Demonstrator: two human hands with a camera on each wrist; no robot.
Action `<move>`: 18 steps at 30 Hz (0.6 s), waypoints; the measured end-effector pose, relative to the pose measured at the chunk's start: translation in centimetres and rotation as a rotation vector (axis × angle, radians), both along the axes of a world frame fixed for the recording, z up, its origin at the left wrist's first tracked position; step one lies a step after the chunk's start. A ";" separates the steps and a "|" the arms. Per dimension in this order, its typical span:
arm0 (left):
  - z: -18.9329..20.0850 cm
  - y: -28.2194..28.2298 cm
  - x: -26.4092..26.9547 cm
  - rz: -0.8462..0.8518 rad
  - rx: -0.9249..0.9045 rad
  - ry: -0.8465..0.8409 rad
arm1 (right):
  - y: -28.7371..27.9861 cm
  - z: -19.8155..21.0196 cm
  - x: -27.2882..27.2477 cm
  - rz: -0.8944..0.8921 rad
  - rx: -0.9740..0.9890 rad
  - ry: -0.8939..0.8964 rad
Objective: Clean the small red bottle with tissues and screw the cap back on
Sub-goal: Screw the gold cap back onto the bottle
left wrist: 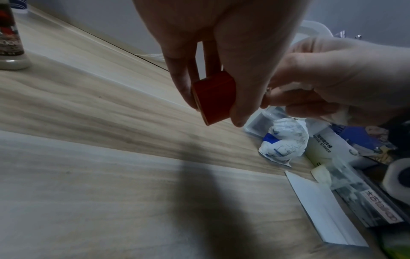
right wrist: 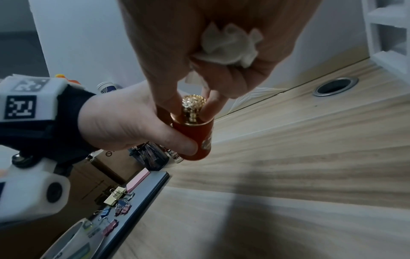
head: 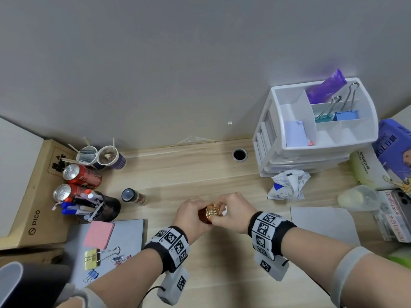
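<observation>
Left hand (right wrist: 133,122) gripped the small red glass bottle (right wrist: 195,138); right hand (right wrist: 210,52), balling white tissue (right wrist: 228,47), pinched its ornate gold cap (right wrist: 194,106). Cross-threading or a slip above the tabletop (right wrist: 288,157) looked possible.

table (head: 200,172): light wood, cable hole (head: 239,154) at back | left: cups (head: 101,157), cans (head: 82,176), pen pot (head: 100,208), jar (head: 133,196), notebook (head: 131,232) | right: organizer (head: 320,138), crumpled packet (head: 288,185), paper (head: 322,221)

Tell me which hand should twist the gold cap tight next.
Probably the right hand: its fingertips already pinch the gold cap, tissue tucked in its palm, while the left hand grips the red bottle.
</observation>
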State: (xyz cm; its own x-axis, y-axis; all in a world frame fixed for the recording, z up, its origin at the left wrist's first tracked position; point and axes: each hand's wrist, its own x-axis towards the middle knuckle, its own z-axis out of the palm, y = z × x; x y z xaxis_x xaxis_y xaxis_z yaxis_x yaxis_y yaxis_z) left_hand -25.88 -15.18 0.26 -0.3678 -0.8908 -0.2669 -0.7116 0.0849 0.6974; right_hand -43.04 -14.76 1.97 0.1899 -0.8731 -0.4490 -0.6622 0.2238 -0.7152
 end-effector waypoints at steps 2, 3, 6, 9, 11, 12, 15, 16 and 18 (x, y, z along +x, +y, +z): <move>0.5 -0.4 0.1 0.048 0.052 0.044 | -0.4 0.0 0.1 0.002 -0.017 0.004; 0.6 -0.7 0.1 0.067 0.077 0.067 | -0.6 -0.1 0.2 0.005 -0.040 0.011; 0.4 -1.5 0.0 0.094 0.116 0.084 | -1.2 -0.3 0.5 0.001 -0.084 0.048; 0.1 -1.9 -0.4 0.133 0.143 0.072 | -1.7 -0.6 0.8 0.008 -0.054 0.095; -0.5 -2.0 -0.3 0.133 0.178 0.038 | -2.1 -1.0 1.0 0.031 -0.067 0.162; -0.8 -2.0 -0.1 0.123 0.181 0.004 | -2.3 -1.3 1.1 0.041 -0.079 0.207; -1.9 -2.0 1.3 0.089 0.175 -0.071 | -2.9 -2.5 1.1 0.051 -0.107 0.334; -2.1 -2.0 1.9 0.090 0.188 -0.091 | -3.1 -2.9 1.0 0.055 -0.097 0.363; -2.4 -2.0 3.0 0.102 0.219 -0.124 | -3.4 -3.7 0.8 0.065 -0.081 0.395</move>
